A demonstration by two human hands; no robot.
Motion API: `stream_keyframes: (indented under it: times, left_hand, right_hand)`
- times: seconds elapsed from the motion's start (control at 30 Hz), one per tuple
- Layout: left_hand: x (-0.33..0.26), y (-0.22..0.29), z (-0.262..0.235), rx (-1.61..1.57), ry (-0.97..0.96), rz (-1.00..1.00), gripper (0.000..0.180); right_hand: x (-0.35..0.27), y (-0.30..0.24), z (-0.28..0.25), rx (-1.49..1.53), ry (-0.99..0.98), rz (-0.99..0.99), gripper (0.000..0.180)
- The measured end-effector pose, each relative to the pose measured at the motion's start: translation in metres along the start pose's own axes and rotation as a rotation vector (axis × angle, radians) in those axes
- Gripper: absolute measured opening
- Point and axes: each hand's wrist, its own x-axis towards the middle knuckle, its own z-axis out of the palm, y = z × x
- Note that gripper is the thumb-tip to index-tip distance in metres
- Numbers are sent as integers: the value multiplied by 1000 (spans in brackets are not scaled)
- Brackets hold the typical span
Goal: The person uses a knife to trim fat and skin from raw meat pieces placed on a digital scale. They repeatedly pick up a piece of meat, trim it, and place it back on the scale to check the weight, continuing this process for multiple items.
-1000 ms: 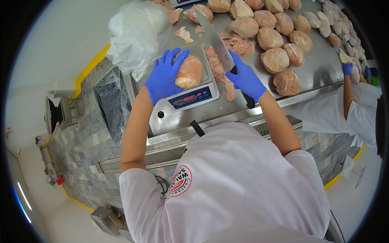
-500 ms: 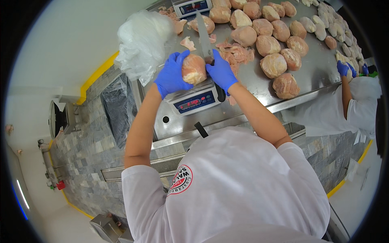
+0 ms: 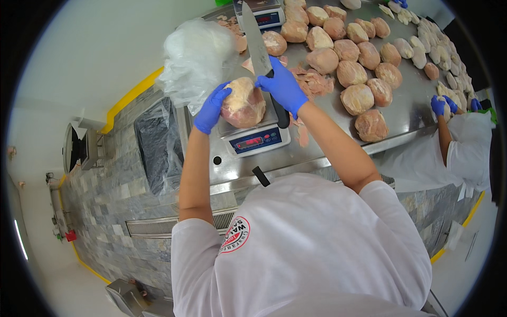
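My left hand (image 3: pixel 210 109), in a blue glove, grips the left side of a rounded piece of raw meat (image 3: pixel 243 103), pink with pale fatty patches. The piece is over the platform of a digital scale (image 3: pixel 257 141) with a lit red display; whether it rests there I cannot tell. A large knife (image 3: pixel 256 46) is in my blue-gloved right hand (image 3: pixel 285 89). Its broad blade points away from me and its black handle extends back beside the scale. The fingertips of my right hand are close to the meat's right edge.
Thin meat trimmings (image 3: pixel 312 83) lie right of the knife. Several rounded meat pieces (image 3: pixel 351 73) cover the steel table (image 3: pixel 332 145). A clear plastic bag heap (image 3: pixel 195 58) stands left, a second scale (image 3: pixel 266 19) at the far edge. A co-worker's gloved hand (image 3: pixel 438 105) works at right.
The meat has turned, showing a paler face, and sits slightly nearer me. My left hand has shifted to its side with fewer fingers over it. The knife remains in my right hand.
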Motion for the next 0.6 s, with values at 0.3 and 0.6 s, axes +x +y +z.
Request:
stream_keyframes:
  times: [0.3,0.6]
  left_hand:
    - [-42,30,35,611,69,465,63]
    - [-16,43,56,1068,-186,464,55]
  right_hand:
    - [-49,0,-32,12,2,112,65]
    - [-79,14,-64,-426,-58,89,70]
